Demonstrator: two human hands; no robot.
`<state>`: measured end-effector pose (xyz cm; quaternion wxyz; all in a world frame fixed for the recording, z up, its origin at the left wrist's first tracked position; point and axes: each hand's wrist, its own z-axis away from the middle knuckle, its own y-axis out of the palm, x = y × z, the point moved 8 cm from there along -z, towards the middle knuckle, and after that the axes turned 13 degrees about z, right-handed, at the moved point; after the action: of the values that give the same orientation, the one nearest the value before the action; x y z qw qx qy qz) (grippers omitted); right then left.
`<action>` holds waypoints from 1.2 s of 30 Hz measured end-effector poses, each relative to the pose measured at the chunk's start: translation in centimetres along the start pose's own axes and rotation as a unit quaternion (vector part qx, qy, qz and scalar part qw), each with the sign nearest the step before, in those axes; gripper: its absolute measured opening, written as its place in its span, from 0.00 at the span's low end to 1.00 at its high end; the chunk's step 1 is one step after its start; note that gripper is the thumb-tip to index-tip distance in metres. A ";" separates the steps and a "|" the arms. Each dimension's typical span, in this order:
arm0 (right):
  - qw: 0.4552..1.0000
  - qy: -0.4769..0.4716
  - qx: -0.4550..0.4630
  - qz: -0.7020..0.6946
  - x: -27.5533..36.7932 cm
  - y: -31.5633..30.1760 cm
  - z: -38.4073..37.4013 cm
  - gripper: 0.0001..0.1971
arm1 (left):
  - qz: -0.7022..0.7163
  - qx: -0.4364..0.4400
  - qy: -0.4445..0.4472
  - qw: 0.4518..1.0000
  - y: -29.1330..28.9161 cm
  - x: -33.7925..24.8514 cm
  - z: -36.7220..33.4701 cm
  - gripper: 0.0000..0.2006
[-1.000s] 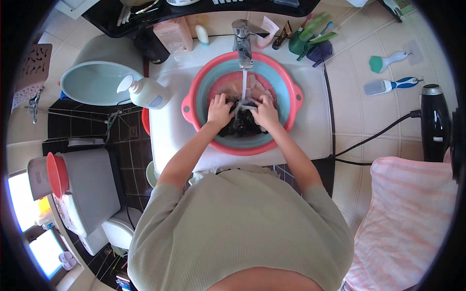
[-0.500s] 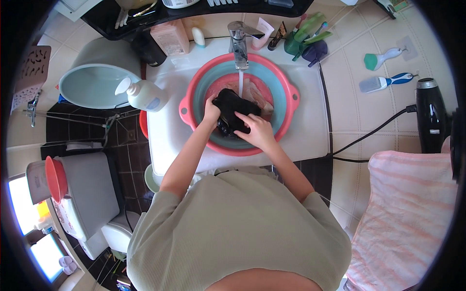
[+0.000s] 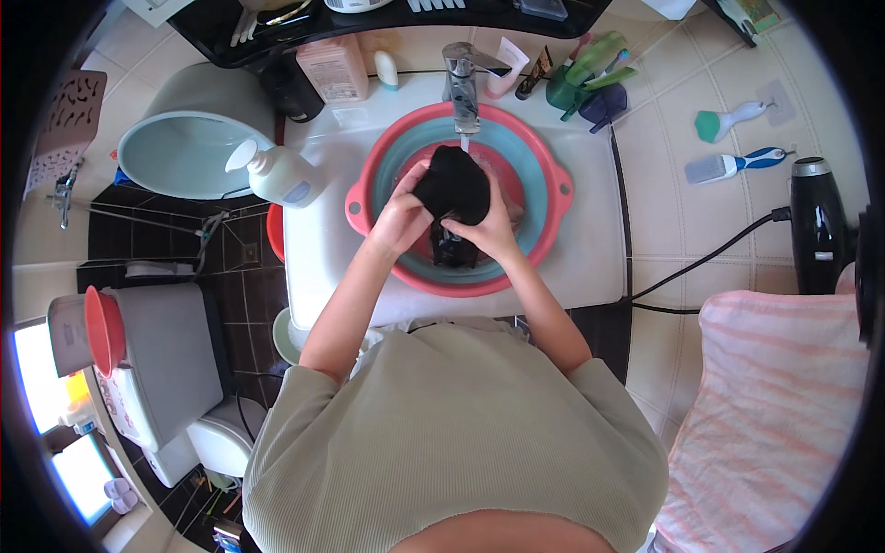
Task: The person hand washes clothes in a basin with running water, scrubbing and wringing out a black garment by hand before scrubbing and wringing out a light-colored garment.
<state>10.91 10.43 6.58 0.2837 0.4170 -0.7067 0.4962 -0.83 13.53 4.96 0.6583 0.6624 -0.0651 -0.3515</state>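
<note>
Between both hands I hold a wet black cloth (image 3: 453, 187), its kind of garment not clear, spread out under the tap (image 3: 463, 88). My left hand (image 3: 404, 214) grips its left edge, fingers closed on it. On the other side my right hand (image 3: 490, 223) has the thumb on the near part and the fingers along the right edge. The cloth's lower end hangs into the pink-rimmed blue basin (image 3: 375, 175). Water runs from the tap onto or just behind the cloth. Pinkish, pale wet fabric lies in the basin, mostly hidden by the cloth and my hands.
The basin sits in a white sink counter (image 3: 590, 258). Left of it stand a white pump bottle (image 3: 286, 178) and a large grey-blue bucket (image 3: 189, 129). Green cups (image 3: 562, 90) are at the back right. A hair dryer (image 3: 816, 226) and a striped towel (image 3: 774, 387) hang on the right.
The black cloth has been lifted and spread upward toward the tap. My right hand has moved from lying on top of it to its right edge; my left wrist has turned.
</note>
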 end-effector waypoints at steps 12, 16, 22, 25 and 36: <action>0.945 0.049 0.271 0.178 -5.9 2.3 3.3 0.33 | -0.718 0.168 -0.001 0.676 -5.6 4.5 -1.3 0.49; 0.908 0.037 0.248 0.336 -8.6 3.7 3.9 0.38 | -0.689 0.092 -0.119 0.709 -7.9 6.9 -1.9 0.53; 0.882 0.036 0.211 0.419 -10.5 5.2 4.8 0.44 | -0.819 0.033 -0.008 0.573 -11.2 9.1 -2.6 0.57; 0.829 0.075 0.291 0.471 -12.7 6.6 5.3 0.44 | -0.807 -0.009 -0.157 0.569 -14.8 10.3 -3.1 0.52; 0.940 0.134 0.129 0.286 -9.0 2.3 2.9 0.31 | -0.805 -0.007 -0.066 0.590 -7.8 5.4 -3.1 0.38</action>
<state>13.40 10.83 -2.84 0.1662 0.1602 -0.6811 0.6949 1.99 14.11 -4.66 0.1061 0.4153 0.4534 -0.7815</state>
